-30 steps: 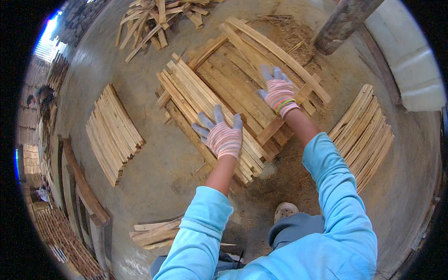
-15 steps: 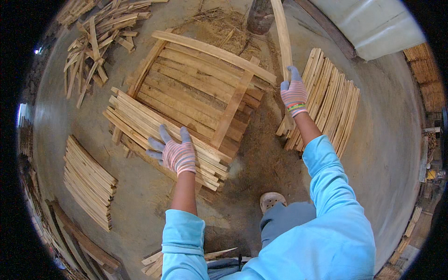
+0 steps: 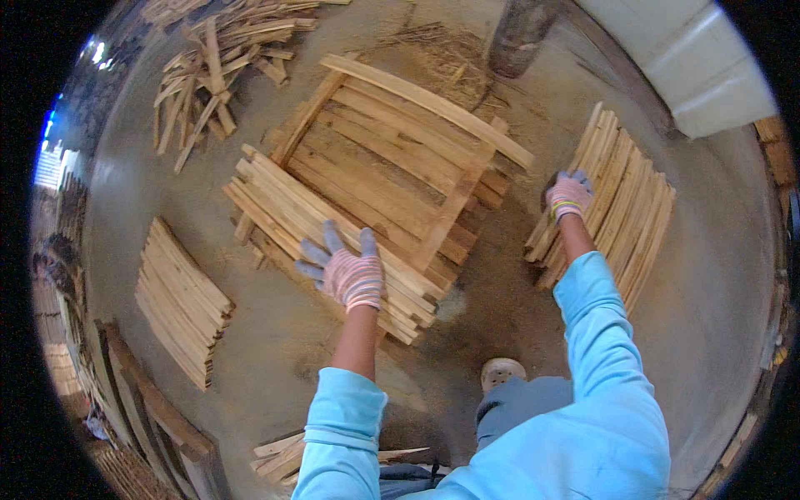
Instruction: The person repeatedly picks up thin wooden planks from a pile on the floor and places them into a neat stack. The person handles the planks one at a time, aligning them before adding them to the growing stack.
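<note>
My left hand (image 3: 352,271), in a striped glove with grey fingertips, lies with fingers spread on a row of pale wooden strips (image 3: 283,200). That row rests across the near side of a wooden slatted panel (image 3: 375,162), which has crosspieces at its sides and a long batten (image 3: 425,100) along its far edge. At the right, my right hand (image 3: 571,196), gloved alike, is closed around a wooden strip (image 3: 540,237) at the left edge of a stack of strips (image 3: 625,200). Its fingers partly hide the strip.
A smaller stack of strips (image 3: 179,300) lies at the left. Loose offcuts (image 3: 208,75) are heaped at the far left, with wood shavings (image 3: 454,67) beyond the panel. A dark post (image 3: 517,37) stands at the back. Timber pieces (image 3: 158,400) lean at the lower left.
My right hand has brought the raised strip down onto the right stack's left edge. My left hand stays spread on the row; the whole view has shifted slightly.
</note>
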The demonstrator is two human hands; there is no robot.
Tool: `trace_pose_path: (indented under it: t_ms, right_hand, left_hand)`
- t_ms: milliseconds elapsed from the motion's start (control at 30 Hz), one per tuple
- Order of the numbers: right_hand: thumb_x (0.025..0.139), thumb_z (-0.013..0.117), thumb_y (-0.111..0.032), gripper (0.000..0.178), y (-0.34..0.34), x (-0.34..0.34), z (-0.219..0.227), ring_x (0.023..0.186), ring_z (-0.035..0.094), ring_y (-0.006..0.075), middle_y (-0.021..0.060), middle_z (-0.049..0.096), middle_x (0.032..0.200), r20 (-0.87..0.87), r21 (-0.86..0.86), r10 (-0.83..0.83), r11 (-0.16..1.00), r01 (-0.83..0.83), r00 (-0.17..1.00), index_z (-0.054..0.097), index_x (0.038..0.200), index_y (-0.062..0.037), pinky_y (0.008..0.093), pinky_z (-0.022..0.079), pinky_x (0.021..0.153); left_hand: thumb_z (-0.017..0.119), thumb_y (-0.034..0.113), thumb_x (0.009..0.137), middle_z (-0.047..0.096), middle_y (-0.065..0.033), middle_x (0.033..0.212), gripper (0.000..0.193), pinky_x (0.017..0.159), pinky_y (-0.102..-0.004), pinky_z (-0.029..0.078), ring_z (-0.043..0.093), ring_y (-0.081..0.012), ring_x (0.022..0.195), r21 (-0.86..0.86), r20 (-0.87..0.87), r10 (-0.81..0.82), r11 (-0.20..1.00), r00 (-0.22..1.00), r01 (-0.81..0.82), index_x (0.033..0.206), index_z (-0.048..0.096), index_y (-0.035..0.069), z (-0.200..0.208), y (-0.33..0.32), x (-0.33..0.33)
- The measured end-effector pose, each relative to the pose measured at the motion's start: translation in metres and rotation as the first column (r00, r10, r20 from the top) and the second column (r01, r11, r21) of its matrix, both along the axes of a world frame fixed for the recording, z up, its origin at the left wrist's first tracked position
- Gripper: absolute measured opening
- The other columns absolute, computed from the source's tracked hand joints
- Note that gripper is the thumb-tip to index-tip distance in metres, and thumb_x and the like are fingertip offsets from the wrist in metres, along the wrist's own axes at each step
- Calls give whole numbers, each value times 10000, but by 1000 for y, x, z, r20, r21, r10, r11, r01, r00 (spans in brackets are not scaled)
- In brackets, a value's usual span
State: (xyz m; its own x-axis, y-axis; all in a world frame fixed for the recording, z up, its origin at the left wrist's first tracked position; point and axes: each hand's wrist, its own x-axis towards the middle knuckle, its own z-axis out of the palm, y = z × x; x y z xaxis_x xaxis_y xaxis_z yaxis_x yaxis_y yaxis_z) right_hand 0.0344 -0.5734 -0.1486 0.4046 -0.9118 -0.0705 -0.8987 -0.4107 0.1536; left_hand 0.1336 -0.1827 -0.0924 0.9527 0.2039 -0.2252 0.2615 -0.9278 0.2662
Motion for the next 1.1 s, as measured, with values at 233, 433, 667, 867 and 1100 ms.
trace_pose_path:
  t_ms: [233, 433, 667, 867, 1100]
  right_hand:
    - [890, 635, -306, 527, 53, 100, 29, 1202, 569, 385, 210, 610, 1251, 438, -425, 673, 739, -522, 596, 531, 1391, -182, 519, 450, 1014]
    - [871, 596, -169, 631, 90, 160, 28, 1038, 652, 301, 202, 616, 1283, 454, 243, 604, 623, -743, 655, 454, 1482, -106, 449, 537, 889]
    - [848, 581, -157, 594, 100, 116, 13, 713, 674, 218, 127, 697, 1014, 373, 624, -566, -434, -650, 735, 498, 1427, -54, 371, 584, 656]
    - [952, 614, -303, 474, 150, 122, 7, 672, 652, 186, 72, 695, 927, 530, 709, -478, -202, -675, 700, 555, 1372, -92, 365, 554, 580]
    - [956, 633, -297, 528, 254, 121, -11, 1203, 606, 294, 220, 638, 1284, 787, 473, 423, 54, -879, 450, 530, 1393, -18, 363, 467, 1024]
  left_hand:
    - [591, 593, 892, 74, -194, 1668, 770, 1146, -656, 244, -8, -479, 1518, -16, 28, -18, 1000, 999, 18, 1554, 366, 273, 0, 1, -1]
    - [613, 615, 858, 90, -203, 1664, 801, 1178, -623, 202, 17, -500, 1508, -22, 51, -22, 999, 998, 23, 1540, 387, 262, 0, 6, 1]
    - [614, 623, 849, 144, -207, 1655, 801, 1177, -619, 228, 51, -534, 1491, 0, 79, -25, 1000, 997, 25, 1529, 404, 255, -8, 8, 0]
    - [616, 630, 848, 169, -208, 1645, 793, 1158, -654, 235, 69, -536, 1487, -20, 68, -33, 999, 997, 35, 1521, 410, 264, -7, 12, 1]
    - [724, 491, 843, 201, -255, 1617, 896, 1201, -498, 243, 174, -448, 1495, -369, 240, 134, 929, 961, -38, 1567, 297, 180, -18, 35, -3]
